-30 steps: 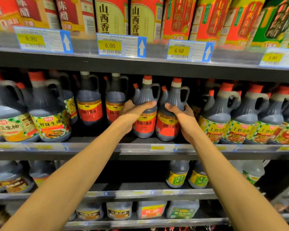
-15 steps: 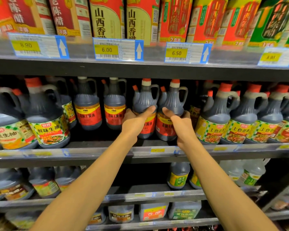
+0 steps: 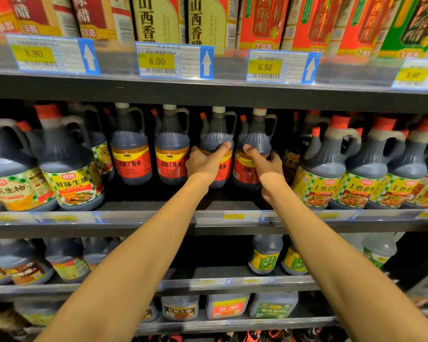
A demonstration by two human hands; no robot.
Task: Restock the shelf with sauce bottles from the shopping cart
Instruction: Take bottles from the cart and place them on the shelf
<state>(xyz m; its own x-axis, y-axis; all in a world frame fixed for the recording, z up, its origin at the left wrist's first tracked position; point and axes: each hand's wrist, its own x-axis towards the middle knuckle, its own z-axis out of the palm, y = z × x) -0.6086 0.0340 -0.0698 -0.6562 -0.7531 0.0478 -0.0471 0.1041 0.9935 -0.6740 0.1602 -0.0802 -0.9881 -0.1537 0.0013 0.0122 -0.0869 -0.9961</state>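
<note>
On the middle shelf [image 3: 158, 219], both outstretched hands grip neighbouring sauce bottles: left hand [image 3: 204, 162], right hand [image 3: 267, 166].

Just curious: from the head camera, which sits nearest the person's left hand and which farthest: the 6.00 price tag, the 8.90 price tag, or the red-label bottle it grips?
1. Red-label bottle, gripped by the left hand.
2. 6.00 price tag, above.
3. 8.90 price tag, upper left.

Dark metal shelving [image 3: 208, 93] w/ price tags [image 3: 174, 60] — dim aisle.
</note>
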